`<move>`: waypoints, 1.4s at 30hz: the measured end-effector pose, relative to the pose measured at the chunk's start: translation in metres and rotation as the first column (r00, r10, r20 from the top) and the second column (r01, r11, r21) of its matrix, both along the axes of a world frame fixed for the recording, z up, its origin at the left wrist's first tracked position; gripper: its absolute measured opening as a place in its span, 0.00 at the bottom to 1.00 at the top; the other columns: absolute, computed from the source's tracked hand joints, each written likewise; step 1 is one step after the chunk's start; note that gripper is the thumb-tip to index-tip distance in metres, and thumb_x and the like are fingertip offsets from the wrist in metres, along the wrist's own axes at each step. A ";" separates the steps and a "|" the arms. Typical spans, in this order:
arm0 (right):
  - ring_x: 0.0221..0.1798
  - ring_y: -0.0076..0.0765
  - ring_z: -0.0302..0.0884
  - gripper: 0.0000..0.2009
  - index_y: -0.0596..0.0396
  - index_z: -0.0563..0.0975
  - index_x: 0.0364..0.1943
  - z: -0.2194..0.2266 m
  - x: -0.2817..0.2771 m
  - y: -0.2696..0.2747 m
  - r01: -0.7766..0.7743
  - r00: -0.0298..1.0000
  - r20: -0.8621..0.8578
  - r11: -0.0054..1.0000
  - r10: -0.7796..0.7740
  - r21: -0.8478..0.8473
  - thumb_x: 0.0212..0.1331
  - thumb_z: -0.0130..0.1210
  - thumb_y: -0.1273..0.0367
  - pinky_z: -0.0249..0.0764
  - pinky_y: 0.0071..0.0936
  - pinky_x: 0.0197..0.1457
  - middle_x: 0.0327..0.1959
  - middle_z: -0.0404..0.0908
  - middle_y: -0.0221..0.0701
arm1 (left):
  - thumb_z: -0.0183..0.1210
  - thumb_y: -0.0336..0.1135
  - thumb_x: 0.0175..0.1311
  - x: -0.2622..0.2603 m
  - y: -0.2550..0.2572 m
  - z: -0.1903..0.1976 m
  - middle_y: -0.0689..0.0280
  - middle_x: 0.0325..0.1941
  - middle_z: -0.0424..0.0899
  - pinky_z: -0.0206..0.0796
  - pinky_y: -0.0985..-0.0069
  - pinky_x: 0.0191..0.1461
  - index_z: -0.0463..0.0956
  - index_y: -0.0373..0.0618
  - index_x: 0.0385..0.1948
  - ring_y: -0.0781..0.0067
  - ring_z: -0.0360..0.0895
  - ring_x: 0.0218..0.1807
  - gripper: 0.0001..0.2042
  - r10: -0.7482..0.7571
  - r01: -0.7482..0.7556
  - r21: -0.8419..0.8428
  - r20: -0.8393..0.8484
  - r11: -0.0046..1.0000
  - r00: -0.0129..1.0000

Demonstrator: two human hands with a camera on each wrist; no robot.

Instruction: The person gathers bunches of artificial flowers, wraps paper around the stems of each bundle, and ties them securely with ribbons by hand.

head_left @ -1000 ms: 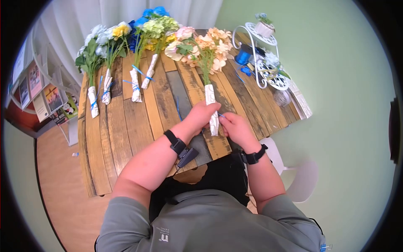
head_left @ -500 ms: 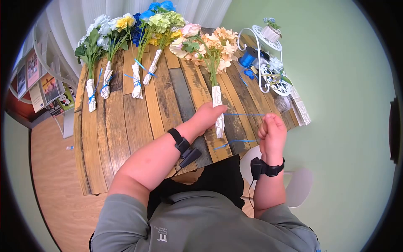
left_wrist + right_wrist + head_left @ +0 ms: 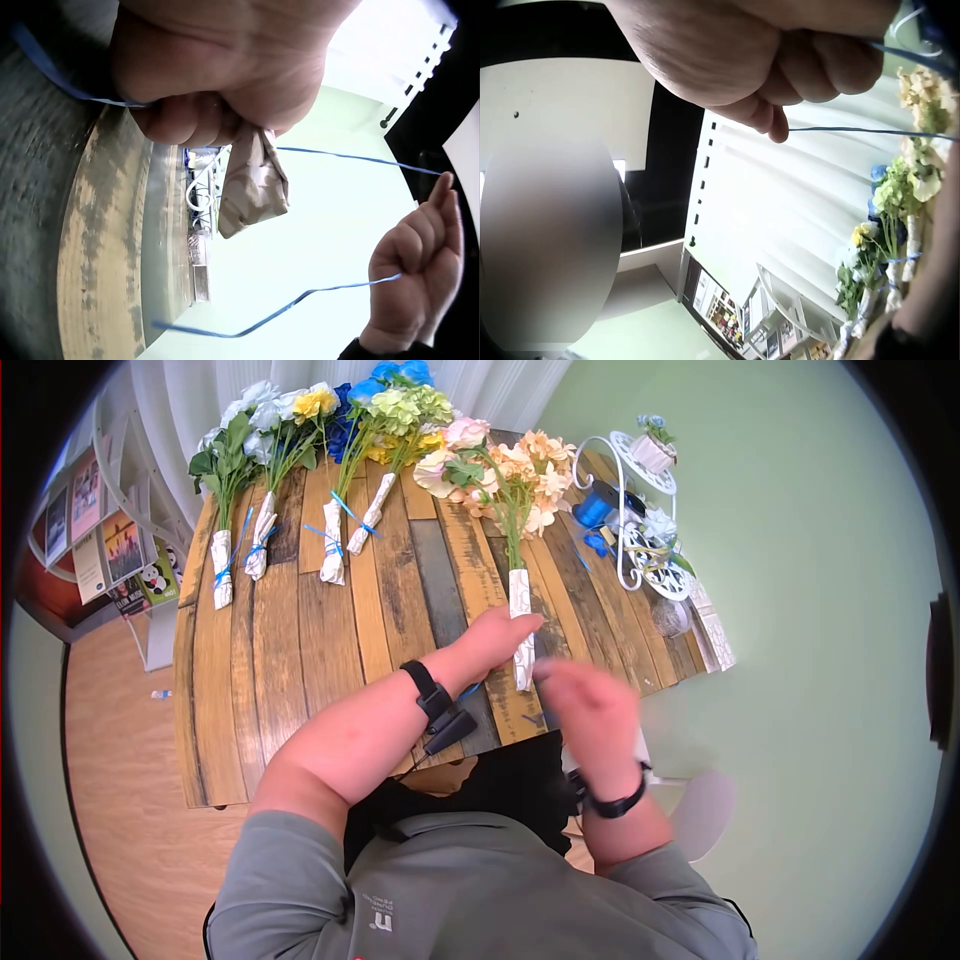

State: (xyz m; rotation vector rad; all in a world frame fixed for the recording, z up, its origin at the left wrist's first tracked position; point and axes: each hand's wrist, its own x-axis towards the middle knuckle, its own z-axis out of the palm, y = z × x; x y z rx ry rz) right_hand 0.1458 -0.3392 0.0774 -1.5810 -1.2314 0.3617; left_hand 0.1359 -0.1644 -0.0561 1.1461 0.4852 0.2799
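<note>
Peach and pink flowers lie on the table, their stems wrapped in white patterned paper. The left hand grips this wrap, thumb across it; its folded lower end sticks out below the fist in the left wrist view. The right hand, blurred in the head view, is just right of the wrap's lower end. In the left wrist view the right hand has curled fingers pinching a thin blue ribbon stretched from the left hand; a loose length hangs from its palm.
Several wrapped bouquets with blue ribbons lie at the table's back left. At the right stand a white metal rack, a blue ribbon spool and folded paper. A white chair is beyond the table's right edge.
The right hand pulled the ribbon out to the right, then came back left toward the wrap. The left hand has kept its grip. The head view has shifted slightly.
</note>
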 end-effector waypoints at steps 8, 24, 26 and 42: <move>0.37 0.43 0.86 0.07 0.56 0.85 0.42 -0.075 -0.060 -0.013 -0.384 0.898 0.140 0.899 0.416 -0.209 0.63 0.60 0.71 0.80 0.33 0.41 0.36 0.87 0.37 | 0.59 0.43 0.68 -0.011 -0.006 0.030 0.72 0.21 0.74 0.56 0.77 0.19 0.75 0.48 0.29 0.80 0.67 0.18 0.11 -0.023 0.042 -0.199 0.098 0.979 0.995; 0.16 0.14 0.52 0.05 0.56 0.79 0.34 -0.115 0.089 -0.061 0.021 0.598 -0.771 0.966 -0.219 -0.258 0.67 0.55 0.71 0.46 0.19 0.20 0.16 0.61 0.16 | 0.58 0.42 0.71 -0.038 -0.027 0.087 0.80 0.14 0.59 0.36 0.81 0.18 0.68 0.55 0.24 0.88 0.48 0.13 0.14 -0.161 0.250 -0.345 0.267 0.904 0.950; 0.15 0.15 0.52 0.05 0.57 0.77 0.34 -0.107 0.099 -0.061 0.087 0.532 -0.829 0.986 -0.169 -0.145 0.68 0.54 0.72 0.47 0.19 0.19 0.15 0.59 0.16 | 0.57 0.41 0.71 -0.037 -0.028 0.085 0.80 0.14 0.59 0.36 0.81 0.18 0.69 0.54 0.24 0.88 0.47 0.13 0.13 -0.179 0.264 -0.354 0.254 0.897 0.951; 0.14 0.14 0.53 0.05 0.54 0.75 0.32 -0.113 0.128 0.007 0.128 0.648 -0.722 0.969 -0.243 -0.212 0.66 0.54 0.70 0.45 0.20 0.18 0.15 0.62 0.17 | 0.48 0.34 0.71 -0.035 -0.033 0.067 0.75 0.15 0.62 0.39 0.82 0.18 0.75 0.44 0.34 0.86 0.50 0.14 0.08 -0.292 0.448 -0.409 0.388 0.795 0.874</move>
